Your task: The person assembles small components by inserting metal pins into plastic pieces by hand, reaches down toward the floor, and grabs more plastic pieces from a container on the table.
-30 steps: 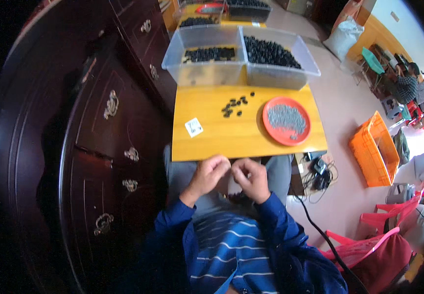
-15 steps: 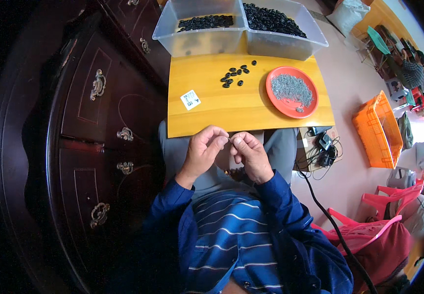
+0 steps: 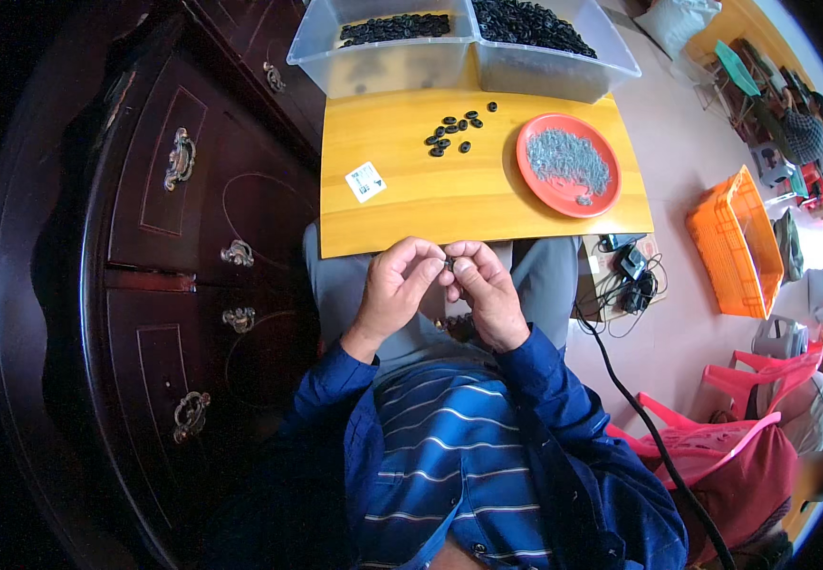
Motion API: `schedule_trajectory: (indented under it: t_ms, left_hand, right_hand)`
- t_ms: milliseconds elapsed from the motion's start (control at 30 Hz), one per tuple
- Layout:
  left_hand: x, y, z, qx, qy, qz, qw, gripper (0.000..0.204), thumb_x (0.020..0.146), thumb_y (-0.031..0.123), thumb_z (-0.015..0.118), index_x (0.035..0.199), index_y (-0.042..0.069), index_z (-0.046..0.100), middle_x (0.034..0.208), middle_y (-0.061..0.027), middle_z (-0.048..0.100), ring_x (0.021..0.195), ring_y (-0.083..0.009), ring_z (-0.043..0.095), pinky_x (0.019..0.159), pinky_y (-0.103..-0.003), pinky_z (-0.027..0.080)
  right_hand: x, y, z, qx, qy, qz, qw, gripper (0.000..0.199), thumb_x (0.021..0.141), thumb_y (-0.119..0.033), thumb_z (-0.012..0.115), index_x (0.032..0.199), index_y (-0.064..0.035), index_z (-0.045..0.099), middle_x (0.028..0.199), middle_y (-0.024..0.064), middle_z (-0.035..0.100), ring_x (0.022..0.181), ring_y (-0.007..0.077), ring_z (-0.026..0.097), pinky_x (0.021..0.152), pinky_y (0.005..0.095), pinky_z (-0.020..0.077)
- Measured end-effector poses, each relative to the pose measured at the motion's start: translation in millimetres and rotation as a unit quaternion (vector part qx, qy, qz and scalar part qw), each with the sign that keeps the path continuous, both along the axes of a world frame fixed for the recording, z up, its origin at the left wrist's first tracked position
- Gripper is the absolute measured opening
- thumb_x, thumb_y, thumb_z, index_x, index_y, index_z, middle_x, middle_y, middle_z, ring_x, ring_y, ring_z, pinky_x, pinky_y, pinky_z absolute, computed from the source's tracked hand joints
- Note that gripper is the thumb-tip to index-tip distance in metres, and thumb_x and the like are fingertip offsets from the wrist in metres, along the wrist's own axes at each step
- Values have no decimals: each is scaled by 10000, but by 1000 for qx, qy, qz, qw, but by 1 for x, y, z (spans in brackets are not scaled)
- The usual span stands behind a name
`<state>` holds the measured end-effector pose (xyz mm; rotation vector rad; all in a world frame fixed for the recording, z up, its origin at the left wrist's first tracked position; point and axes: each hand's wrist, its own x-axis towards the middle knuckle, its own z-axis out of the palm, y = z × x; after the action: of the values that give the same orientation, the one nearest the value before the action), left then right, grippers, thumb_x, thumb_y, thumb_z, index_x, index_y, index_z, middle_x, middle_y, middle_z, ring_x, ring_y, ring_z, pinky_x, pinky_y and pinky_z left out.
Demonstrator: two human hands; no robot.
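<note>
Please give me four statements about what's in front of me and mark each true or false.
1. The red plate holds small pale pieces. True.
2. The white card is inside a bin. False: the white card lies on the yellow table.
3. Loose black pieces lie left of the plate. True.
4. The hands are far apart. False: the left hand and right hand meet at a small dark piece.

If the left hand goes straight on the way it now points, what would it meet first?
Probably the small dark piece, then the right hand beside it; the left hand may already touch the piece, but depth is unclear there.
</note>
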<state>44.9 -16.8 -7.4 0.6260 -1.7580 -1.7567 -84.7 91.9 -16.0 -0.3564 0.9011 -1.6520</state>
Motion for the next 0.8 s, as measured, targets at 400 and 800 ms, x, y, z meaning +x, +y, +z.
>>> schedule_trajectory:
  t_ms: [400,800]
  left_hand:
    - [3,-4,-1,-44,-20,-16,999,79,1005,67,588,1023,-6,610,878,-20,656,820,-88,659,756,-247,553]
    - [3,-7,4,-71,-52,-22,996,66,997,43,577,1006,-10,615,878,-21,646,798,-83,644,738,-240,541]
  right_hand:
    - [4,1,-1,-51,73,-25,996,172,1045,-126,546,1201,-55,558,952,23,644,785,87,571,716,232,487]
    - [4,0,-5,-16,128,-23,991,189,1038,-96,556,1220,-46,556,940,12,670,798,54,588,719,205,494]
